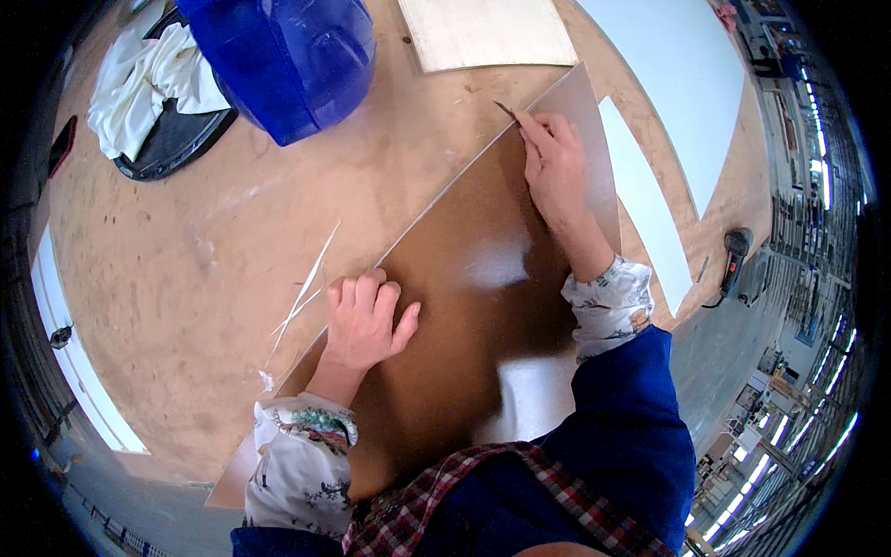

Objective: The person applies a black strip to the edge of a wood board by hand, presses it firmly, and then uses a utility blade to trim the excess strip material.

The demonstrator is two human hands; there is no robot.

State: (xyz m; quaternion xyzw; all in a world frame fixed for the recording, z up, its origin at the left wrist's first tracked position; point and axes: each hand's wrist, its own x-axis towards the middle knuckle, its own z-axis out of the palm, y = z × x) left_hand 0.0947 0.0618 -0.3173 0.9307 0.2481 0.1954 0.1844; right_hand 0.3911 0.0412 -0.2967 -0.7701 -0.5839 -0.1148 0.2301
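Note:
A large glossy brown panel (436,325) lies slantwise across the worktable in front of me, with a thin pale line along its far left edge. My right hand (557,167) is closed near the panel's far corner, pinching a small dark, thin blade (506,110) whose tip points past the edge. How the blade's handle looks is hidden in the fingers. On the nearer part of that edge sits my left hand (364,320), its fingers curled over the rim and its thumb apart on the surface. Thin white strips (306,283) lie on the table just beside it.
A blue plastic container (288,65) stands at the far left beside a white cloth (158,88) on a black round object (176,144). A pale board (492,32) lies beyond the panel. White sheets (682,84) are on the right, near a corded power tool (733,260).

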